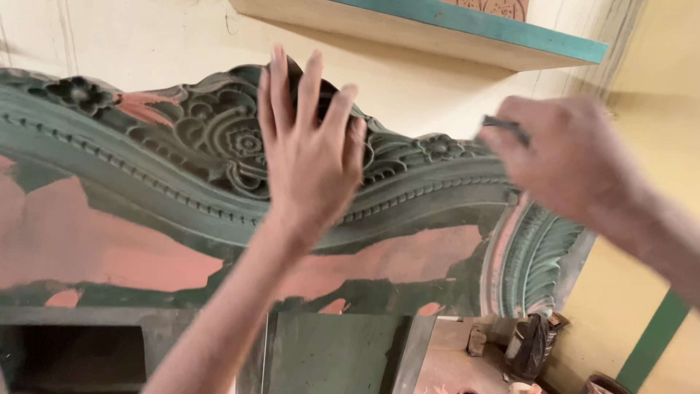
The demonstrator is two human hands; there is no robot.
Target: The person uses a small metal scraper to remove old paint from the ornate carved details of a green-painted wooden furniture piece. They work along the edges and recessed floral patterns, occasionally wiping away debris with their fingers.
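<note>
Head view: my left hand (310, 146) is flat and spread, fingers (279, 87) splayed, palm pressed on the crest of the carved panel (182, 168); it grips nothing, just braces. The panel fills the frame from the left edge to right of centre and stands upright against the wall under a green-edged shelf (467, 29).

My right hand (565, 157) is closed around a thin dark tool (507, 130), blurred; I can't tell what kind. It sits at the panel's right end, near the leaf-carved scroll (536, 255).

Handling, my read: the panel looks rigid and heavy. The raised floral relief and beaded edge look chip-prone, and the green coat over pink patches may be scuffable. I'd take hold on the plain flat band below the carving, or brace on the thick crest, not on the fine petals.
</note>
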